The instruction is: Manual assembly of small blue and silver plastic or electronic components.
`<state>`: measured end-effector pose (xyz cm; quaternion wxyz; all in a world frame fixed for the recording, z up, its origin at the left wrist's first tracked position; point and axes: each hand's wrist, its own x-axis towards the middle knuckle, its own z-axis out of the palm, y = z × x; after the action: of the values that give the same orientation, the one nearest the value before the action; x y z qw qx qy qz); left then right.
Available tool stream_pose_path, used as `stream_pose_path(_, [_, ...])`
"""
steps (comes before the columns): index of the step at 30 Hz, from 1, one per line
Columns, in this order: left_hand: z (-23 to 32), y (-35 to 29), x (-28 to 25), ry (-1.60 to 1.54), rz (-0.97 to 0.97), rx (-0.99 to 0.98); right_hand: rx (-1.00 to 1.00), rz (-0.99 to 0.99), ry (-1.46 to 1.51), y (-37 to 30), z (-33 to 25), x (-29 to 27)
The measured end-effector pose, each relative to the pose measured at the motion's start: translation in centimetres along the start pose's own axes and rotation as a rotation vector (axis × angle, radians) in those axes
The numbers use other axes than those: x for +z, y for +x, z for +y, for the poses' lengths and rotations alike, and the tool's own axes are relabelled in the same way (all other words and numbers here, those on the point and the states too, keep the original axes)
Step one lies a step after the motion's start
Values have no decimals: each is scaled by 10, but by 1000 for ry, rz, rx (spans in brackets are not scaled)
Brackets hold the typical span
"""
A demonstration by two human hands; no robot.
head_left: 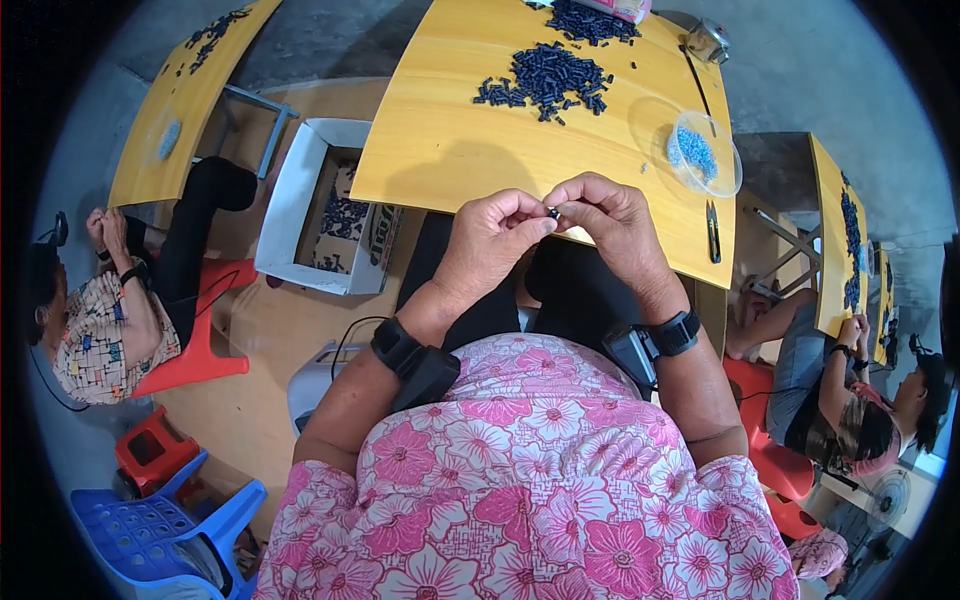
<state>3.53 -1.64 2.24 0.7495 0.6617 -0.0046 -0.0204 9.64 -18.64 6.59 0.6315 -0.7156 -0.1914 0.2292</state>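
Over the near edge of the yellow table (430, 120), my left hand (485, 240) and my right hand (615, 230) meet with thumbs and index fingers pinched together. Between their fingertips is a small black piece (553, 213), mostly covered, so its exact kind is hidden. A heap of short dark cylindrical pieces (555, 80) lies beyond my hands, with a second heap (590, 22) at the far edge. To the right stands a clear round tub (738, 172) holding many tiny light-blue pieces (696, 152). Black thread snips (713, 232) rest near the table's right edge.
A white cardboard box (290, 215) with dark pieces inside sits on the floor at left. A metal can (709, 42) and a thin black rod (697, 80) lie far right. People work at tables on both sides. A blue chair (150, 530) stands lower left.
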Motion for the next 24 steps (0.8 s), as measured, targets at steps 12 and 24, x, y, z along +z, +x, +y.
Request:
stream_pose_path(12, [7,-3,1,48,16,-1,18,12,36,-3,2,0])
stream_pose_path(24, [10,-1,-2,152,14,32,194,39,118,-4,-1,0])
